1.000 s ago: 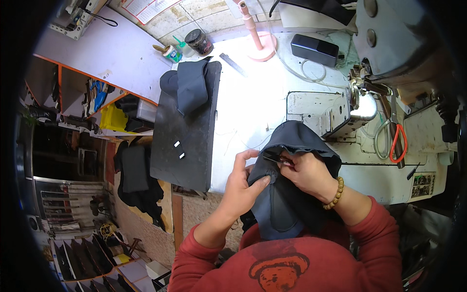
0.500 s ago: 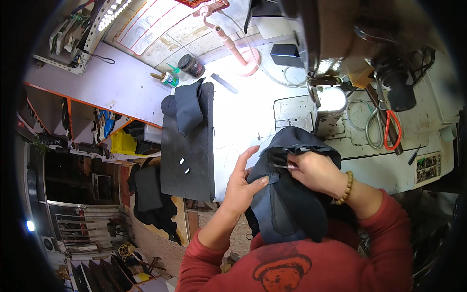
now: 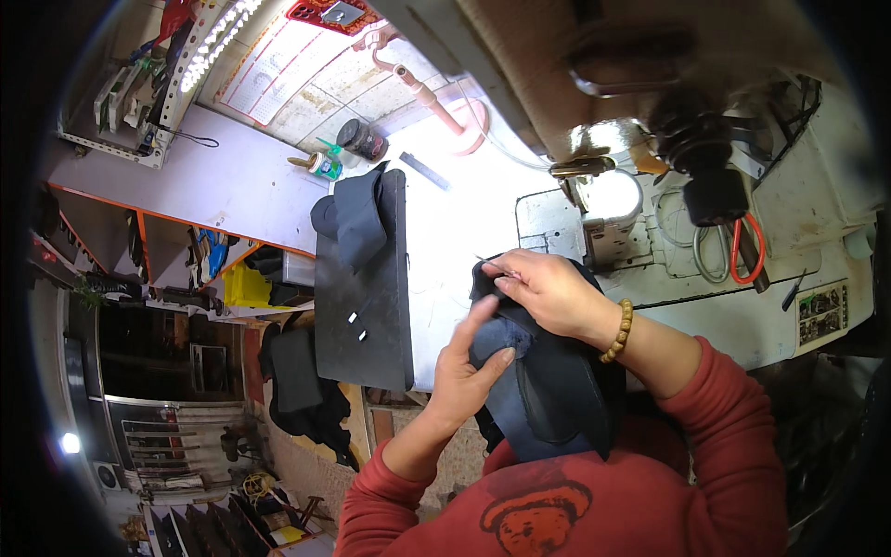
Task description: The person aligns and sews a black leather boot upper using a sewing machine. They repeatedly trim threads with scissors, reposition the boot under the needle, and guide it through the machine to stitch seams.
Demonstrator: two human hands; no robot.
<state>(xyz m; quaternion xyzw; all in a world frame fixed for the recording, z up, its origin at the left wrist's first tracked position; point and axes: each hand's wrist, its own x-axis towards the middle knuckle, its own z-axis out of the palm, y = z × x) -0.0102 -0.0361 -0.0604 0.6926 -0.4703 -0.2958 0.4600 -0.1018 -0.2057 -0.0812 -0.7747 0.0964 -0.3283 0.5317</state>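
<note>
A dark blue-grey and black fabric piece [image 3: 566, 408], folded in layers, lies bunched between my hands at the table's near edge, in front of my red top. My left hand [image 3: 457, 376] grips its left side, with the thumb pressed on a blue-grey fold and the index finger lifted. Above the far edge of the cloth, my right hand [image 3: 557, 295] pinches a thin, pointed metal tool [image 3: 497, 269], whose exact kind is too small to make out. The fingers under the fabric are hidden.
A sewing machine [image 3: 608, 232] stands just beyond the fabric, its head overhanging on the right. Red-handled scissors [image 3: 748, 252] lie right of it. At left, a black board [image 3: 362, 320] carries dark fabric pieces [image 3: 360, 223]; behind are a pink lamp stand [image 3: 455, 125] and a dark jar [image 3: 360, 139].
My right hand has come out of the fabric's fold and moved left and away from me, carrying the metal tool. The left hand keeps its hold. The whole view has tilted slightly.
</note>
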